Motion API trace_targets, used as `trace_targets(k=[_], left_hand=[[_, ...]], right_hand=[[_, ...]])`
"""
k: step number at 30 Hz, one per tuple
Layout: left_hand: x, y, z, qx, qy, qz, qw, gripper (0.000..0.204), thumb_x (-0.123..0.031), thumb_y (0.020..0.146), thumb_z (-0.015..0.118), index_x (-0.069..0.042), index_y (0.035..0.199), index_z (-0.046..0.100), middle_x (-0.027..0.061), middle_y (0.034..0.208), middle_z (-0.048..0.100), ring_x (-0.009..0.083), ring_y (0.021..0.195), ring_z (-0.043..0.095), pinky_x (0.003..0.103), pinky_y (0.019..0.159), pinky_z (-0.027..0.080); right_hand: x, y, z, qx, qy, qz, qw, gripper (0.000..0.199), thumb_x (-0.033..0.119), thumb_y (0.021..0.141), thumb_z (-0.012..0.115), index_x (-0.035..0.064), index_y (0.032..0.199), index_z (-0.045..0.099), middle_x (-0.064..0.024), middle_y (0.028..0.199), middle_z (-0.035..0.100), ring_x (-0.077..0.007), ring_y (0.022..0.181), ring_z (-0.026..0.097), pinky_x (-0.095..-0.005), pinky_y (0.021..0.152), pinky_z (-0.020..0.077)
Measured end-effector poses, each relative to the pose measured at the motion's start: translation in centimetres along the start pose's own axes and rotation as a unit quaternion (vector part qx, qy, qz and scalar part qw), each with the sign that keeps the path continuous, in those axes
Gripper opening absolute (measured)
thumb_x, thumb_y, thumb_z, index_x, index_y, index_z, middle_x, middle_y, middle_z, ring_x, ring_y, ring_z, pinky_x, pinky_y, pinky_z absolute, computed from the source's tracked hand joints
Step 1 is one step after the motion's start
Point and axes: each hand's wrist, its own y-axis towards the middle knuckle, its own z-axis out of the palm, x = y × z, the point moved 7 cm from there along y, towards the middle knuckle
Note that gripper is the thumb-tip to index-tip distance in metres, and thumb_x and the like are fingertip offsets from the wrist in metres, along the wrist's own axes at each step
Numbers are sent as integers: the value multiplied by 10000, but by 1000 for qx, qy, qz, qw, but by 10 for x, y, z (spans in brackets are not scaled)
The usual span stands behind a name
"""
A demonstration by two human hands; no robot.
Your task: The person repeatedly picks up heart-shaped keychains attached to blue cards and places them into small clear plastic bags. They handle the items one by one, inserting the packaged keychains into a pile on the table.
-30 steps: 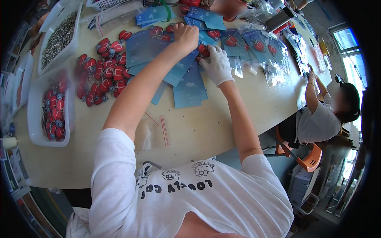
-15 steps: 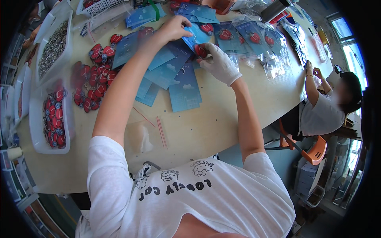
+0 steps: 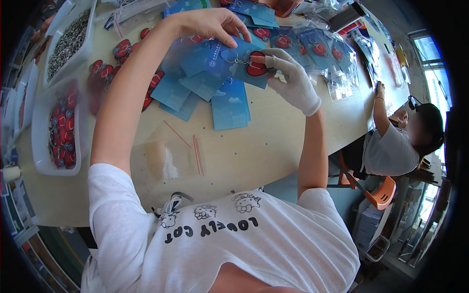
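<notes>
My bare left hand (image 3: 215, 24) pinches the upper edge of a blue backing card (image 3: 221, 54) between thumb and fingers. The card is tilted up above the pile. A red keychain (image 3: 256, 67) with a silver chain and ring lies against the card. My right hand (image 3: 295, 83), in a white glove with some fingertips bare, is closed on the keychain at the card's right side. Beneath and in front of them, more blue cards (image 3: 229, 110) lie overlapped on the table.
Loose red keychains (image 3: 102, 72) lie left of my left forearm, with a bin of keychains (image 3: 44, 163) and a bin of metal rings (image 3: 88, 46) beyond. Bagged cards (image 3: 317, 41) and a dark cylinder (image 3: 346, 17) stand right. A clear bag (image 3: 188, 168) lies near me. Another person (image 3: 395, 141) sits right.
My left hand has moved slightly up with the card, which now faces me more. My right hand has shifted right and slightly down, with the keychain now flat against the card.
</notes>
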Motion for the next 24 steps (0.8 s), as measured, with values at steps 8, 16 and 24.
trace_targets(k=[8, 16, 24], left_hand=[[-14, 8, 12, 58, -73, 14, 996, 326, -120, 798, 715, -32, 1106, 653, 84, 1019, 668, 158, 958, 619, 288, 876, 492], [-51, 3, 12, 93, -141, 58, 984, 350, -75, 829, 690, 29, 1153, 611, 76, 1042, 664, 122, 896, 617, 251, 785, 503], [-43, -226, 56, -360, 299, -180, 865, 387, -256, 751, 761, -43, 1033, 605, 111, 862, 612, 216, 858, 595, 361, 769, 473]], right_hand=[[-16, -35, 5, -173, 177, 161, 955, 479, 38, 777, 703, -17, 1208, 503, -84, 1017, 598, -128, 786, 571, -249, 682, 478], [-44, -61, 13, -216, 191, 288, 913, 297, 149, 862, 667, -22, 1086, 575, -15, 810, 608, -65, 702, 528, -205, 628, 436], [2, -75, 30, -347, 288, 186, 873, 288, 244, 918, 618, 0, 1070, 598, -12, 920, 603, -59, 760, 519, -219, 688, 435]])
